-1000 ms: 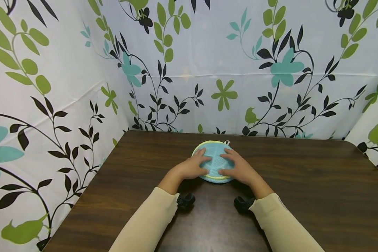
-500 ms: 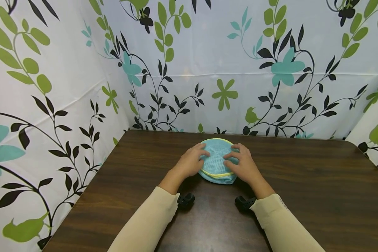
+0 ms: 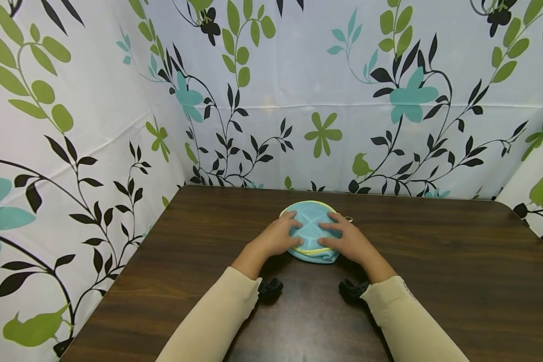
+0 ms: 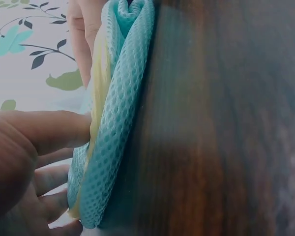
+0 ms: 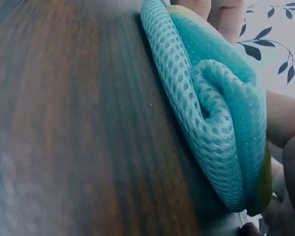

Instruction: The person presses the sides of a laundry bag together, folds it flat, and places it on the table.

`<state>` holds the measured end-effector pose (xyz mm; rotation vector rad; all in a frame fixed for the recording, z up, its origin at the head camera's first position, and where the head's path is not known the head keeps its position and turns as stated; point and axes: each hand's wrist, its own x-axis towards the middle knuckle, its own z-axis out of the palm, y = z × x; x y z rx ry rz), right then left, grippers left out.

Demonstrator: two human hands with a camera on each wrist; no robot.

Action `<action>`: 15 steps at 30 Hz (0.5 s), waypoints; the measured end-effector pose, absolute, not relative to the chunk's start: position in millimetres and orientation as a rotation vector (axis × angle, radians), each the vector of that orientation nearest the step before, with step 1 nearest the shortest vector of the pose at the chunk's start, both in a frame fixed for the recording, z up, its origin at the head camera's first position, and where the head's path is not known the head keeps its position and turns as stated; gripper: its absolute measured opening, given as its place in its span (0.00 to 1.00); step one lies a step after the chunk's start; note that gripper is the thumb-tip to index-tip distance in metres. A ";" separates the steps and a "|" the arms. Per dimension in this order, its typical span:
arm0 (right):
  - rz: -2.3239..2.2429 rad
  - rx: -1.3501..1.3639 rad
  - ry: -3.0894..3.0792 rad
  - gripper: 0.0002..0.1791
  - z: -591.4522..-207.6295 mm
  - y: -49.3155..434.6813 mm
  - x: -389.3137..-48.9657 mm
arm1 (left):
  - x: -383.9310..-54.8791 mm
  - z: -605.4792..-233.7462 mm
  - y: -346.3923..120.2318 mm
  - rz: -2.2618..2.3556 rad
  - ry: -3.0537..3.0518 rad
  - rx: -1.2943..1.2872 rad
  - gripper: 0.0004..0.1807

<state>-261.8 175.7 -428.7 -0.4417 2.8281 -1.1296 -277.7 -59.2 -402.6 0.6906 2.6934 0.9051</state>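
Note:
A round, light blue mesh bag point(image 3: 311, 229) with yellow trim lies on the table near its far side. Its small pale loop point(image 3: 349, 219) sticks out at the right. My left hand point(image 3: 278, 236) rests on the bag's left side, fingers spread. Opposite it, my right hand point(image 3: 349, 241) touches the right side in a similar pose. The left wrist view shows my left thumb point(image 4: 59, 130) against the yellow trim of the mesh bag point(image 4: 113, 128). Close up in the right wrist view, the near side of the bag point(image 5: 211, 132) is folded in on itself.
The dark wooden table point(image 3: 434, 261) extends widely to both sides. Behind it and at the left hangs a white cloth point(image 3: 276, 60) printed with leaves, flowers and birds. Black wrist devices point(image 3: 270, 290) sit at both cuffs.
The bag has turned clockwise, its loop going from the far edge to the right. Both hands spread to its sides half a second ago and now lie further in over its top.

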 end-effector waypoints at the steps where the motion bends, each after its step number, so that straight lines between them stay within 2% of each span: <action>1: -1.118 -0.437 2.820 0.33 -428.4 175.7 -262.1 | -277.9 -403.1 -58.6 0.904 2.689 0.683 0.25; 15: -1.062 -0.472 2.806 0.29 -425.0 172.6 -261.0 | -277.7 -396.6 -48.7 0.633 2.712 0.670 0.25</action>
